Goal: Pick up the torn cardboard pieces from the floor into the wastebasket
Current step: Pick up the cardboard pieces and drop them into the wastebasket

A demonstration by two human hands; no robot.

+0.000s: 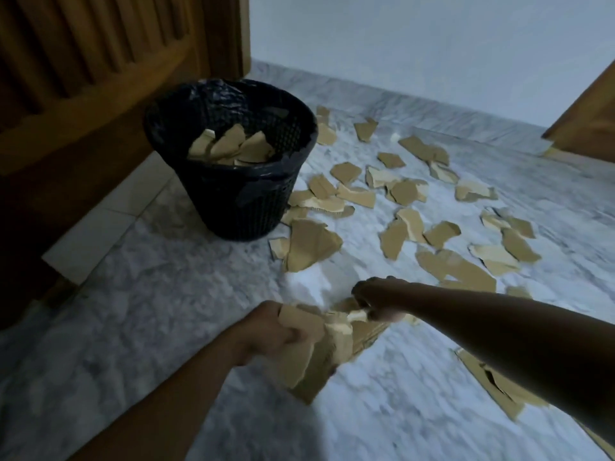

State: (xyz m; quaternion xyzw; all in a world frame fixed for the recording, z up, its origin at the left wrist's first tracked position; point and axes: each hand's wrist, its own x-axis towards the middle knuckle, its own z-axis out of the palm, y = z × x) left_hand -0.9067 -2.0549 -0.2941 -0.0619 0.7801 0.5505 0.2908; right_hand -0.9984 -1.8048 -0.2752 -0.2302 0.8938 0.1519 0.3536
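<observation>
Gathering a load: my left hand [276, 331] clamps a bundle of torn cardboard [319, 357] low over the marble floor [149, 294], fingers curled round its edge. My right hand [371, 299] pinches the bundle's far end, apparently to keep the pieces together as one load. The black wastebasket [239, 207] stands ahead by a wooden door [83, 61], with a few scraps [229, 146] already inside. Many loose pieces [402, 191] lie scattered to its right, so the job looks far from done. A large piece [311, 244] lies just beside the basket's foot; I judge the way to the rim otherwise open.
</observation>
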